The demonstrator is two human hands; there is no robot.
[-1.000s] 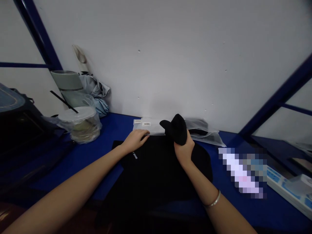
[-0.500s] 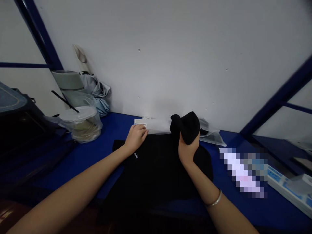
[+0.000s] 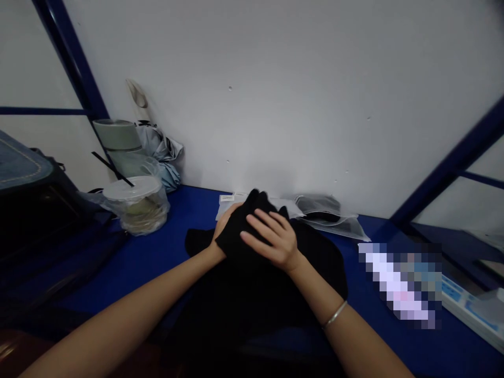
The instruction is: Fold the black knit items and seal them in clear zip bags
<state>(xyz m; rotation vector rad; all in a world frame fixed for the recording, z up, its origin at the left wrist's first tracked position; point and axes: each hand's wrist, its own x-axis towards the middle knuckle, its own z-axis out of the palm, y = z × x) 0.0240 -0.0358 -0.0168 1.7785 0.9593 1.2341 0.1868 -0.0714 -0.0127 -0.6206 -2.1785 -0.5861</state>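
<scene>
A black garment [image 3: 260, 294] lies across the blue desk, its lower part spilling toward me over the front edge. Part of its cloth is bunched and raised between my hands. My left hand [image 3: 226, 223] is under this raised fold; only its outer side shows, and the cloth covers its fingers. On top of the fold rests my right hand [image 3: 273, 239], fingers stretched out and slightly spread, pressing the cloth from above. Just behind the garment are white packets [image 3: 226, 202] with a small label and a clear zip bag [image 3: 334, 215] with something dark inside.
At left on the blue desk [image 3: 189, 202] stand a lidded cup [image 3: 136, 191] with a black straw in a plastic bag, a green tumbler [image 3: 118, 136] and a folded umbrella [image 3: 163, 149]. A dark bag [image 3: 35, 210] sits far left. A power strip [image 3: 468, 310] lies right.
My right hand has brought the bunched cloth leftward over my left hand and opened flat on it. My left hand, previously lying on the garment, is now mostly covered.
</scene>
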